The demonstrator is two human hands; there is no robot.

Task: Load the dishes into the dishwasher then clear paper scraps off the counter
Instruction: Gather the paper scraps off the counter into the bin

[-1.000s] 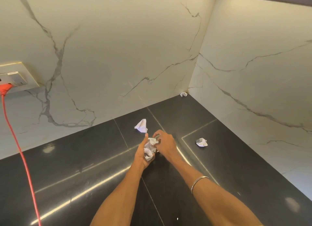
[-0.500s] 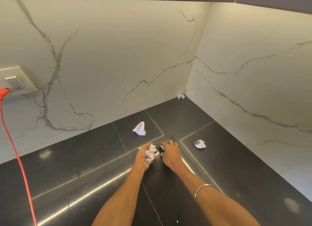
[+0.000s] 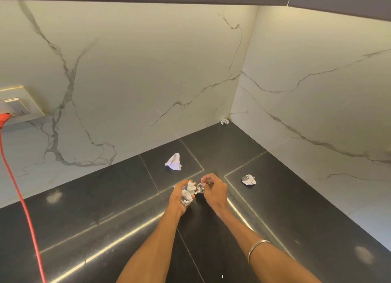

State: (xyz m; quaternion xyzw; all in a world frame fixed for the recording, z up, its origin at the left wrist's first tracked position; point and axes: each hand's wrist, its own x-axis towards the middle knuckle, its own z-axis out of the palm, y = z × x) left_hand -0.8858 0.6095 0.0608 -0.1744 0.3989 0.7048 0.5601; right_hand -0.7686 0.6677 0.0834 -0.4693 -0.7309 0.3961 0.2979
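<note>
Head view: crumpled white paper scraps [image 3: 189,192]

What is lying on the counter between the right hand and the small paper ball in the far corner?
Nothing: in the head view only bare black counter lies between the right hand and the corner paper ball.

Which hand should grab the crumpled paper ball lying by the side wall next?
The right hand, probably. The paper ball lies on the counter on that hand's side, and it pinches only one small scrap. The left hand is farther off and already full of scraps.
</note>
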